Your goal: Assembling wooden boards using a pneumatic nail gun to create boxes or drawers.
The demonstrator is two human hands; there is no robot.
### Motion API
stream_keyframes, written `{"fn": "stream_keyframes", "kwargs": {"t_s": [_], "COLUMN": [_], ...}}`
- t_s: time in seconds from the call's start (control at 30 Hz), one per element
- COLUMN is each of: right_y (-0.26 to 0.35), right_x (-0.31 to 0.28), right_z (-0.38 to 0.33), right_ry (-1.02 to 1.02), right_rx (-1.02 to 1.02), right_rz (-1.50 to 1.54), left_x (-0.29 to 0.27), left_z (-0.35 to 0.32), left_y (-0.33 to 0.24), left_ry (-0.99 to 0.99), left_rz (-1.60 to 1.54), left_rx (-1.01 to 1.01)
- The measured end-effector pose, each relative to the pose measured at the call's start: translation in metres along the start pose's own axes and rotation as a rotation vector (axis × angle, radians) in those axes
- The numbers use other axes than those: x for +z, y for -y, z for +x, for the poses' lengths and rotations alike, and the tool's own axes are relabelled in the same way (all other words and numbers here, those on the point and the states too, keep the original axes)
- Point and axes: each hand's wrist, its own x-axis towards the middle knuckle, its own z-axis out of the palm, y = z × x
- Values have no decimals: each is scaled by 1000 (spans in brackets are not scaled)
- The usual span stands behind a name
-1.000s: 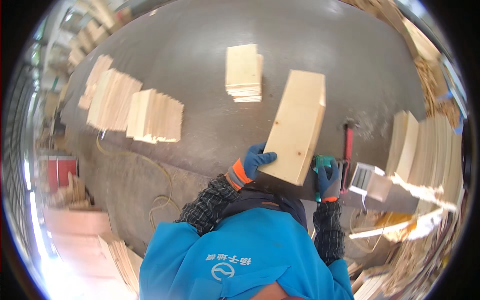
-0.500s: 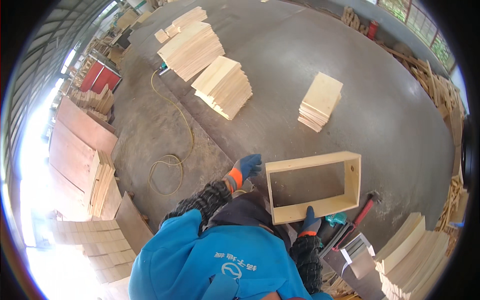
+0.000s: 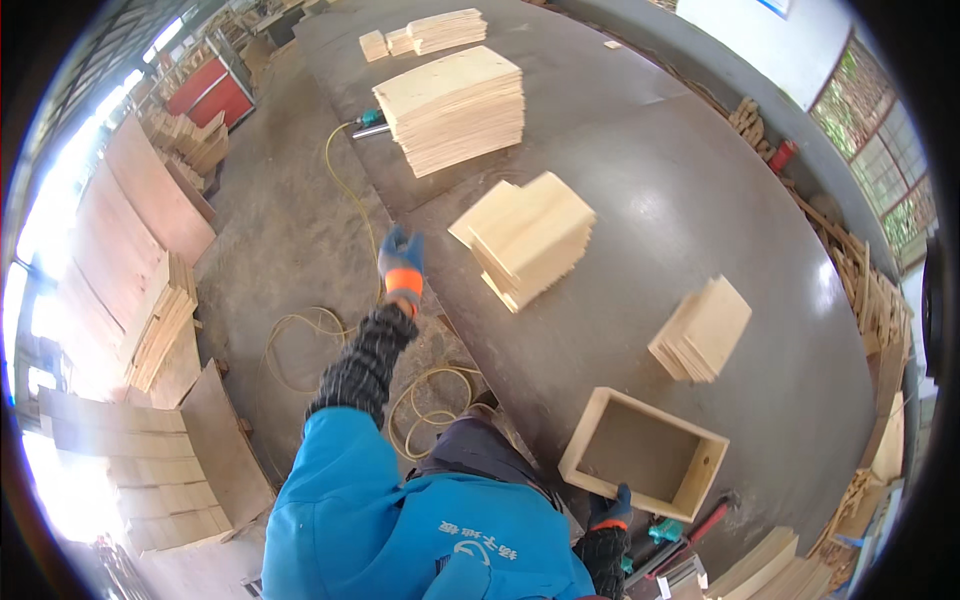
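A rectangular pale wooden frame (image 3: 580, 445) with open middle lies at the near right of the grey tabletop (image 3: 740, 200). My right hand (image 3: 610, 510), in a blue-grey glove with an orange cuff, is closed on the frame's near board, thumb over the inside. Away from the frame, my left hand (image 3: 402, 262), gloved alike, is stretched forward beside the table's left edge, fingers apart and empty. Nearest to it stands a stack of plywood boards (image 3: 535, 230), its top pieces askew. A smaller stack of boards (image 3: 705, 330) sits beyond the frame.
Farther off are a taller board stack (image 3: 455, 110) and a teal air tool (image 3: 372, 120) with a yellow hose (image 3: 345, 180). Right of my right hand lie another teal tool (image 3: 665, 530) and a red-handled tool (image 3: 708, 522). More long boards (image 3: 760, 565) fill the near right corner.
My left hand has moved from beside the frame forward and left. The view has shifted and turned. My right hand stays on the frame, which now sits lower right in view and at a different angle.
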Motion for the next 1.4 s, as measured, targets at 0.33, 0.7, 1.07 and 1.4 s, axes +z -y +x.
{"fn": "stream_keyframes", "kwargs": {"t_s": [0.33, 0.7, 1.07, 1.4], "right_y": [8, 20, 30, 55], "right_x": [47, 47, 20, 50], "right_z": [-1, -12, -3, -78], "right_ry": [18, 47, 22, -394], "right_rx": [-6, -24, 36, -230], "right_rz": [192, 111, -123, -466], "left_x": [115, 112, 72, 4], "left_z": [254, 330, 325, 196], "left_y": [-77, -100, -122, -218], "left_ry": [24, 306, 643, 1204], "left_rz": [199, -2, -394, -707], "left_rx": [68, -484, -616, -187]}}
